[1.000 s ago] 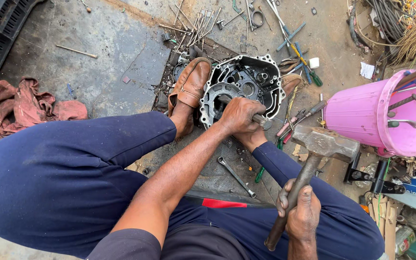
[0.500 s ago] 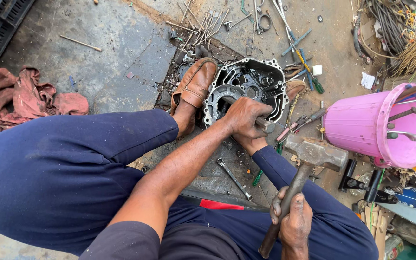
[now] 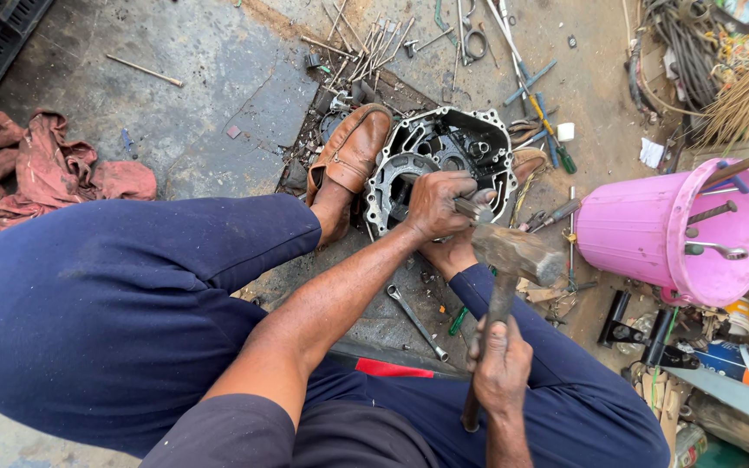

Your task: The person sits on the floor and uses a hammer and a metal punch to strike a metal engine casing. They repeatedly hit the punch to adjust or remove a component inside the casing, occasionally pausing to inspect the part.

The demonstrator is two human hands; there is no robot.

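Sitting on the concrete floor (image 3: 175, 104) with dark blue trousers filling the lower left of the frame, the person works at a metal engine casing (image 3: 444, 165) lying just above the centre, braced on its left side by a brown sandal (image 3: 353, 152). At the right edge stands a pink bucket (image 3: 669, 238) with tools poking out of it; a reddish rag (image 3: 36, 169) lies at the left edge, and loose wrenches and screwdrivers are scattered across the top.

The step in hand looks like driving something into or out of the casing: the left hand (image 3: 435, 204) has its fingers clamped on a short steel punch (image 3: 472, 208) set against the casing's lower right rim, while the right hand (image 3: 500, 368) has its fingers wrapped tight on the handle of a heavy hammer (image 3: 513, 256), the head poised just beside the punch's end. A square blow seems called for, with the punch kept steady.

The casing is grey, grimy, roughly rounded, open-faced, with bolt holes around its rim and a large circular bore at its left.
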